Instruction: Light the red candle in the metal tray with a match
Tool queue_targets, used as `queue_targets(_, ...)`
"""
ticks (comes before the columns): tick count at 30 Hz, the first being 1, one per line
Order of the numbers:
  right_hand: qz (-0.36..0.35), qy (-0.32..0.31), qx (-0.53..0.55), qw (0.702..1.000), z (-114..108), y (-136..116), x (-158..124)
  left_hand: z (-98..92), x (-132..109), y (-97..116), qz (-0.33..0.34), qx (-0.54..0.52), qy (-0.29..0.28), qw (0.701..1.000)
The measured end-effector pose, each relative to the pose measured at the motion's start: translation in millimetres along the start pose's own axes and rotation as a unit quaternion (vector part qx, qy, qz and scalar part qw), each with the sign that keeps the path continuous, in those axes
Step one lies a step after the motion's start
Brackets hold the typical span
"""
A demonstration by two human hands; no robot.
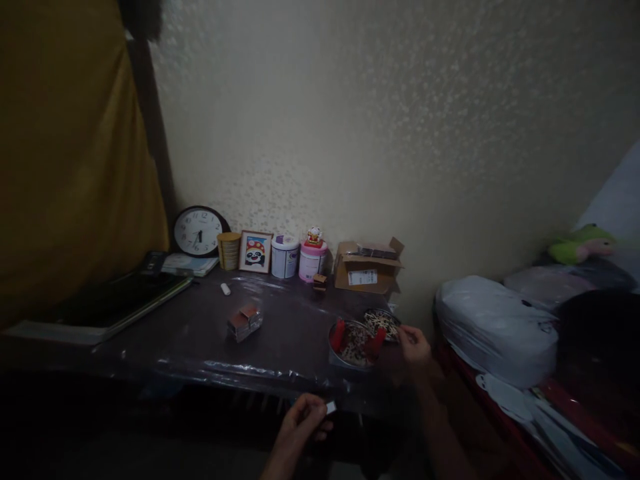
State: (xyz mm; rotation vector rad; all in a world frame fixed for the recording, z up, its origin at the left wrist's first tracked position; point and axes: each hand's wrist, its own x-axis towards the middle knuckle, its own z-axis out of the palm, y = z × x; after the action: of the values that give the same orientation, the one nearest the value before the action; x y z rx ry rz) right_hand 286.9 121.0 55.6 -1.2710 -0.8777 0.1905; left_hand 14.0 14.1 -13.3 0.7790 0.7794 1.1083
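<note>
My left hand (304,417) is held low in front of the table's near edge, its fingers pinched on a small pale box-like thing (331,407). At the right end of the table my right hand (414,344) hovers with its fingers curled together; what they hold is too small to make out. It is beside a round metal plate (334,347) with red pieces and pale sticks in it, and a second dish (381,323) of pale sticks behind. A small stack of reddish boxes (243,321) wrapped in clear film lies mid-table.
The dark table (200,340) is covered in clear plastic. Along the wall stand a clock (198,231), a panda picture (255,252), tins (285,257) and an open carton (367,268). Books (105,303) lie left. Bags and bedding (495,327) are piled right.
</note>
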Motion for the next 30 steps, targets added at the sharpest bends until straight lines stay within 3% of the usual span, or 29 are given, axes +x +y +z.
queue_targets(3, 0.026, -0.005, -0.012, 1.0, 13, 3, 17, -0.9, 1, 0, -0.002, 0.007, 0.004, 1.0)
queue_targets(6, 0.03, 0.003, -0.01, 1.0, 11, -6, 20, -2.6, 2, 0, -0.007, 0.011, 0.014, 1.0)
queue_targets(10, 0.016, -0.016, -0.015, 1.0, -14, -37, -25, -4.8, 2, 0, -0.005, 0.0, 0.011, 1.0)
queue_targets(12, -0.003, -0.082, -0.03, 0.996, -23, -55, -66, -5.4, 0, 1, 0.004, -0.004, 0.01, 1.0)
queue_targets(14, -0.078, -0.295, -0.068, 0.95, -25, -69, -108, -5.6, -2, 4, 0.019, 0.011, 0.01, 1.0)
queue_targets(17, -0.149, -0.395, -0.075, 0.903, -16, -74, -156, -5.9, -5, 11, 0.06, 0.061, 0.013, 0.996)
queue_targets(20, -0.13, -0.429, -0.095, 0.889, -9, -67, -176, -5.7, -9, 16, 0.092, 0.082, 0.013, 0.992)
queue_targets(24, -0.088, -0.447, -0.077, 0.887, -9, -57, -177, -4.8, -12, 21, 0.11, 0.076, -0.001, 0.991)
queue_targets(27, -0.074, -0.437, -0.034, 0.896, -11, -53, -176, -3.9, -13, 22, 0.069, -0.02, -0.008, 0.997)
queue_targets(30, -0.076, -0.409, -0.003, 0.909, -10, -54, -180, -3.7, -13, 19, -0.006, -0.139, -0.054, 0.989)
